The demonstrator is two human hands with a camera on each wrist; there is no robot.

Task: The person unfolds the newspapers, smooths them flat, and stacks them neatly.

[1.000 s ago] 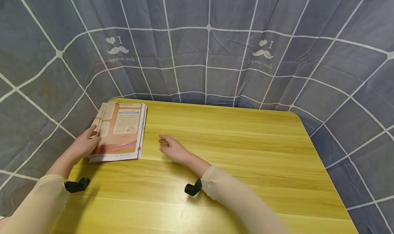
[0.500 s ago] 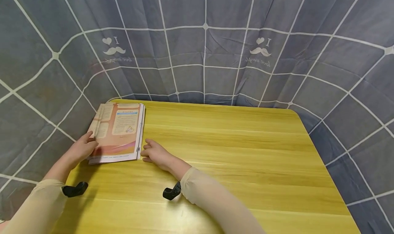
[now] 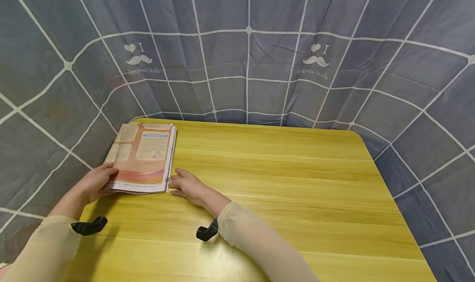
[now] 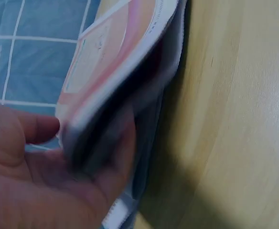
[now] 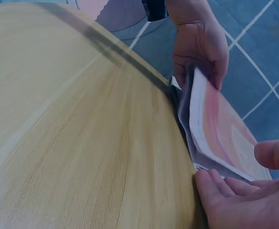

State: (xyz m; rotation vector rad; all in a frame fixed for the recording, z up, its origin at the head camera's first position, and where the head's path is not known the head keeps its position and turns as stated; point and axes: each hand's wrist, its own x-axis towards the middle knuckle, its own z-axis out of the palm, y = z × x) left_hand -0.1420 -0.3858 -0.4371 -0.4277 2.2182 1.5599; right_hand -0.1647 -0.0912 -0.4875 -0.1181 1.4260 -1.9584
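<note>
A stack of folded newspapers (image 3: 144, 160) with a pink and orange top page lies at the far left. My left hand (image 3: 94, 182) grips its near left corner, thumb on top and fingers underneath. In the left wrist view, the layers of the newspapers (image 4: 111, 62) bend up and part at that held corner, partly blurred. Beside the right edge is my right hand (image 3: 190, 188), palm turned towards the stack. The right wrist view shows its fingers (image 5: 225, 186) fairly straight, tips right at the stack's lower edge, thumb held apart.
The stack sits on a yellow wood-grain table (image 3: 282, 183) with rounded corners. A grey-blue checked cloth (image 3: 230, 59) hangs behind and along both sides. A black wrist device (image 3: 208, 230) is strapped at each beige sleeve.
My right hand has moved left, up to the newspapers' right edge. My left hand has slid from the left side towards the near corner and now grips it, fingers underneath.
</note>
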